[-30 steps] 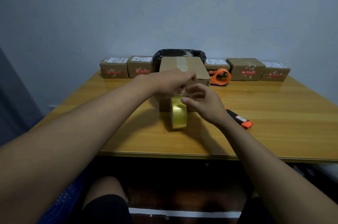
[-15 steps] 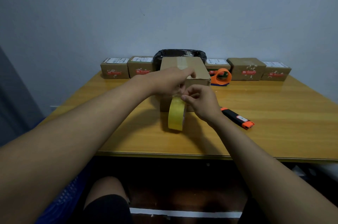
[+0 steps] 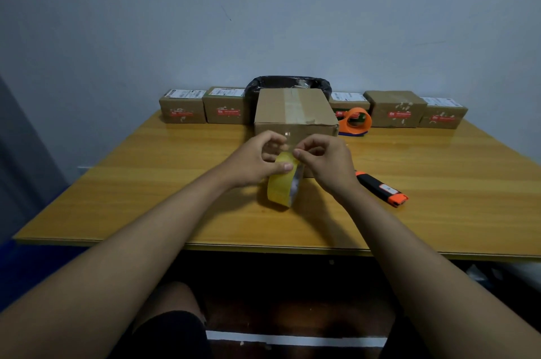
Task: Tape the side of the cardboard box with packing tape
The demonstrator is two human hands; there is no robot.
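While upright, tape roll sits between fingers.

Left hand: had rested on the near top edge of the brown cardboard box one second earlier; came down off it toward the person; thumb lay on the rim of the yellow roll of packing tape, fingers curled above. Right hand: drew slightly nearer; fingertips pinched at the top of the roll, close to those of the left. Roll: stood on edge below the box front earlier; shifted nearer, tilted, pale side face showing at right; box top edge uncovered.
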